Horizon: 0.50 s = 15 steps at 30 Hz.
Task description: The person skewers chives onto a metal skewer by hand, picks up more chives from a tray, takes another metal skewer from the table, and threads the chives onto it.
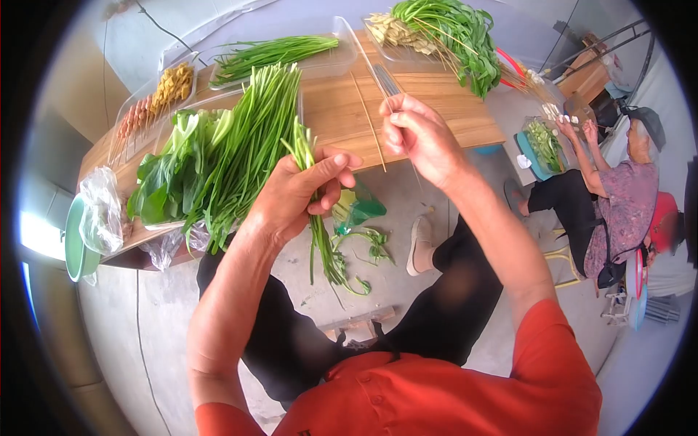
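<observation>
My left hand [302,189] is closed around a small bunch of chives [318,243]. Their cut stem ends stick up above the thumb, and the leaves hang down over the floor. Beside it, my right hand [422,138] is closed in a pinch on thin skewers [386,81]; how many it holds is hidden by the fingers. A gap separates the two hands. Left of my left hand, a large pile of long chives [258,120] lies over a tray next to broad leafy greens [174,171]. A single wooden skewer [367,120] lies on the table.
On the wooden table [331,109] are a tray of chives [280,54], skewered food [149,105] and skewered leafy greens [454,36]. A plastic bag [102,211] and green basin [75,240] are left. Leaf scraps [374,243] hang below. A co-worker [611,189] sits right.
</observation>
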Tool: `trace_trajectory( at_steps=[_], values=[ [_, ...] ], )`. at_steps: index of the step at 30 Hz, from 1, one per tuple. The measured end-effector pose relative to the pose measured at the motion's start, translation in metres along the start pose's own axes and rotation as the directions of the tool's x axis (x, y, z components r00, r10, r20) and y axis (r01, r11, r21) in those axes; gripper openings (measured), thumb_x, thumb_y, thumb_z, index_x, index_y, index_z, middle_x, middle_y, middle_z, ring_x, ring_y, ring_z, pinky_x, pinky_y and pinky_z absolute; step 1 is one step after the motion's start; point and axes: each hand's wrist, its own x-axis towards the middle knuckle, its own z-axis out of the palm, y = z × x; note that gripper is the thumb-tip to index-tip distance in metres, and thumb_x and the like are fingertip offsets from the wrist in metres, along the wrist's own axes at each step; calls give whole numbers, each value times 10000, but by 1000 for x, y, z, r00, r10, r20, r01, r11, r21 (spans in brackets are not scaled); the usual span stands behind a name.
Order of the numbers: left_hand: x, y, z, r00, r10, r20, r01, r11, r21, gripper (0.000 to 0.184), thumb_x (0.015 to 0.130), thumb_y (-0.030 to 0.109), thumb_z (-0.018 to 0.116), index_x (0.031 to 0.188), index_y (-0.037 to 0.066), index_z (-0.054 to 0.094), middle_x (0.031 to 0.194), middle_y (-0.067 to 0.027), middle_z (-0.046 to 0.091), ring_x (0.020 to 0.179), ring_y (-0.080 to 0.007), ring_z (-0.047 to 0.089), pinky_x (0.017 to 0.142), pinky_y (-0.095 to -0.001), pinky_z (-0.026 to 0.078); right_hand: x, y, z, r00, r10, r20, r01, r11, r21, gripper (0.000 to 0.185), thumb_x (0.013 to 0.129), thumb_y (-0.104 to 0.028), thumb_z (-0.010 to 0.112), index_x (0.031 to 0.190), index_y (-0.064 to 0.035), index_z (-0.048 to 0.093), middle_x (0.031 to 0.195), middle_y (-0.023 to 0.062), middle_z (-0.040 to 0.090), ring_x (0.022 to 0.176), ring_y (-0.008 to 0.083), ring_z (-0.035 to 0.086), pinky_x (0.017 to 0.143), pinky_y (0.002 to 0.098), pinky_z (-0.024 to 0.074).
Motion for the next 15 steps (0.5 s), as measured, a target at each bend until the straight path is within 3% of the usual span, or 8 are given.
trace_trajectory(
  at_steps=[4,7,9,10,12,13,15],
  values=[
    [19,-1,7,997,-63,36,60,995,82,201,946,195,613,998,7,658,769,-28,622,517,-62,460,426,-179,284,1,9,15,994,-109,-10,107,990,-88,142,957,-175,533,1031,-54,546,678,-31,446,589,51,398,511,207,316],
    [30,-13,4,998,-58,-24,61,983,175,204,932,208,638,944,7,668,702,-7,593,509,-57,453,431,-183,290,-2,17,25,994,-99,35,103,987,-120,147,953,-176,583,1004,-38,581,760,-11,558,670,49,514,576,200,419],
    [38,-28,-5,995,86,-47,-60,911,409,170,893,178,653,864,11,670,653,-2,581,524,-61,485,466,-213,362,-4,27,19,995,-56,80,74,966,-247,103,919,-117,642,944,-21,613,871,14,645,795,60,598,692,209,496],
    [41,-30,-2,996,74,-48,-48,913,406,170,893,178,653,864,11,670,653,-2,581,524,-61,485,466,-213,362,-4,31,17,996,-47,72,64,968,-242,103,919,-117,642,944,-21,613,871,14,645,795,60,598,692,209,496],
    [43,-33,6,974,216,-68,-84,624,777,187,871,163,640,821,-17,641,625,4,563,568,-65,521,488,-240,404,-4,39,17,987,-144,69,159,932,-326,97,907,-102,654,923,-10,628,847,-4,638,757,39,578,676,201,481],
    [47,-37,7,966,258,-27,-147,630,762,223,866,179,650,807,-35,629,615,-1,562,592,-65,534,501,-265,424,-6,33,17,991,-121,64,137,873,-468,92,906,-90,648,923,0,641,837,-16,636,743,26,567,676,196,473],
    [45,-38,8,982,160,-98,-46,712,701,224,864,185,653,806,-30,628,618,0,561,584,-65,527,500,-264,420,-6,41,17,982,-183,45,183,877,-444,95,894,-86,659,906,6,642,790,-12,636,717,32,573,627,209,471]
  ],
)
